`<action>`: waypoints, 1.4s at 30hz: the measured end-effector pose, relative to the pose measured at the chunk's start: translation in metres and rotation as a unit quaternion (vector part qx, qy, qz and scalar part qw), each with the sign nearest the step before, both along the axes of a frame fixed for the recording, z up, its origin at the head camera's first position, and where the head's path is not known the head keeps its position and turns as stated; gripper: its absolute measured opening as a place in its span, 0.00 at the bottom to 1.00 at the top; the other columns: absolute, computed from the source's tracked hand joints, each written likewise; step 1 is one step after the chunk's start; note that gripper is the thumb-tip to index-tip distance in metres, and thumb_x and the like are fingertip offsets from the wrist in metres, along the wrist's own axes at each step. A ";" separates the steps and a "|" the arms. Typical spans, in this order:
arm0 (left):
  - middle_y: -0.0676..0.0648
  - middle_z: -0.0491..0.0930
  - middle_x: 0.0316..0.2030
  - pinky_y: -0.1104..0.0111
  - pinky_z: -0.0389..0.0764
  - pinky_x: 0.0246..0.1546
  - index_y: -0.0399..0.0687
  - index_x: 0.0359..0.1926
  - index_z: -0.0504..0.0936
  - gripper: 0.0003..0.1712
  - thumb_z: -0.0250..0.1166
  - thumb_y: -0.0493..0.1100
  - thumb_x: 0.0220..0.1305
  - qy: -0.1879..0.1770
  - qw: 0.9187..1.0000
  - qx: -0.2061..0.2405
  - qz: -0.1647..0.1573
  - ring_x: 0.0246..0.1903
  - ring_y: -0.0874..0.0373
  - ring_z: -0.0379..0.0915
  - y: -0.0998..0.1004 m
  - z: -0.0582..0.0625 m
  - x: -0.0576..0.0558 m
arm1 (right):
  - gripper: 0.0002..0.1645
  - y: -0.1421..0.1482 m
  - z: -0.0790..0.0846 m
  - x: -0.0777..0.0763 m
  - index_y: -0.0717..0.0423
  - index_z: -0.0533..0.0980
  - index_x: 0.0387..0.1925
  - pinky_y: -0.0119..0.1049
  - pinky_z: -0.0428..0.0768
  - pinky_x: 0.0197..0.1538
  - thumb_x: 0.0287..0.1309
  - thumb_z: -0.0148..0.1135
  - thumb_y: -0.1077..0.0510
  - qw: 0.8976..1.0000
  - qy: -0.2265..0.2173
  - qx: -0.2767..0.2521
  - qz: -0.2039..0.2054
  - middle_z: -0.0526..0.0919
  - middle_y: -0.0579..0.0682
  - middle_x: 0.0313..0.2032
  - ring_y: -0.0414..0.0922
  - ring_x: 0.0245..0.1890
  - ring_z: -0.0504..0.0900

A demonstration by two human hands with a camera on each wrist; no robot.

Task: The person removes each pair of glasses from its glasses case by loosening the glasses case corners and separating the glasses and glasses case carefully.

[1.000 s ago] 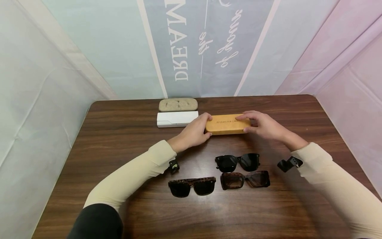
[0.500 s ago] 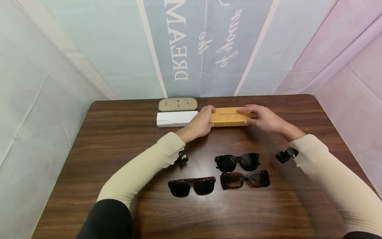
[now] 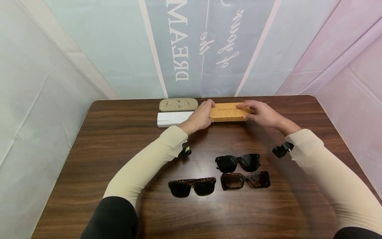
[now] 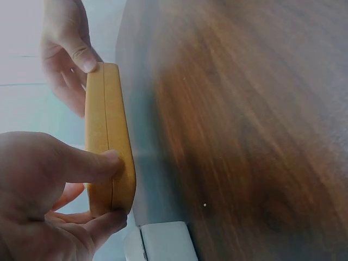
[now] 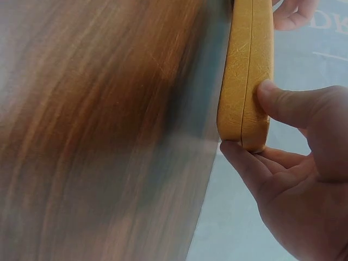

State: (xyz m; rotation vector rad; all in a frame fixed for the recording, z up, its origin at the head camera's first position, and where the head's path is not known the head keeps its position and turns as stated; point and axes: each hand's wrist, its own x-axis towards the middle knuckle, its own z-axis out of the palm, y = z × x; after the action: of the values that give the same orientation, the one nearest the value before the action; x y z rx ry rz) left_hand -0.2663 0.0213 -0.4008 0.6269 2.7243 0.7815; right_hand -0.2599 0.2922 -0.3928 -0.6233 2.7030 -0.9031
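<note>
A yellow glasses case (image 3: 228, 113) with dark lettering on its lid is held between both hands near the back of the table. My left hand (image 3: 200, 117) grips its left end, thumb (image 4: 98, 166) along the front side and fingers round the end. At the right end my right hand (image 3: 264, 114) pinches it, the thumb (image 5: 283, 100) on the front and fingers on the end and top. The case is closed, its seam showing in both wrist views. Just left of it, partly behind my left hand, lies a white glasses case (image 3: 174, 119).
A beige speckled glasses case (image 3: 178, 105) lies behind the white one at the table's back edge. Nearer the front are black sunglasses (image 3: 237, 163), brown tortoiseshell sunglasses (image 3: 245, 180) and dark-lensed sunglasses with a patterned frame (image 3: 192, 187). A printed cloth backdrop (image 3: 218, 49) hangs behind the table (image 3: 119, 139).
Both hands have carried the yellow glasses case away from me, toward the back edge, and slightly right. The sunglasses and the other two cases have stayed in place.
</note>
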 end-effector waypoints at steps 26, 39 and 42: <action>0.40 0.67 0.66 0.66 0.68 0.66 0.44 0.70 0.61 0.37 0.68 0.32 0.64 -0.006 0.999 -0.039 0.032 0.63 0.52 0.67 0.006 0.004 -0.035 | 0.25 -0.012 -0.010 -0.042 0.61 0.71 0.67 0.62 0.61 0.70 0.70 0.58 0.69 1.000 -0.003 0.026 0.013 0.68 0.62 0.70 0.61 0.73 0.60; 0.42 0.67 0.66 0.65 0.69 0.66 0.46 0.71 0.60 0.31 0.58 0.31 0.71 -0.017 0.995 -0.090 0.048 0.64 0.53 0.67 0.012 0.005 -0.044 | 0.23 -0.018 -0.020 -0.052 0.64 0.71 0.65 0.62 0.60 0.71 0.70 0.57 0.70 1.000 0.001 0.020 0.014 0.69 0.64 0.69 0.62 0.73 0.59; 0.42 0.67 0.65 0.64 0.69 0.66 0.47 0.71 0.61 0.31 0.58 0.31 0.71 -0.016 0.994 -0.095 0.052 0.64 0.53 0.68 0.013 0.005 -0.044 | 0.23 -0.019 -0.022 -0.053 0.64 0.71 0.64 0.62 0.60 0.71 0.70 0.57 0.70 1.000 -0.002 0.020 0.010 0.69 0.64 0.69 0.62 0.74 0.59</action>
State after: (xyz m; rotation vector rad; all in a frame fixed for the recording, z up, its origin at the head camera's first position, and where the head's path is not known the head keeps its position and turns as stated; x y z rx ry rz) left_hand -0.3104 0.0341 -0.3960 0.4302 2.7777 0.5410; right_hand -0.3130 0.2736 -0.4143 -0.6382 2.7001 -0.8431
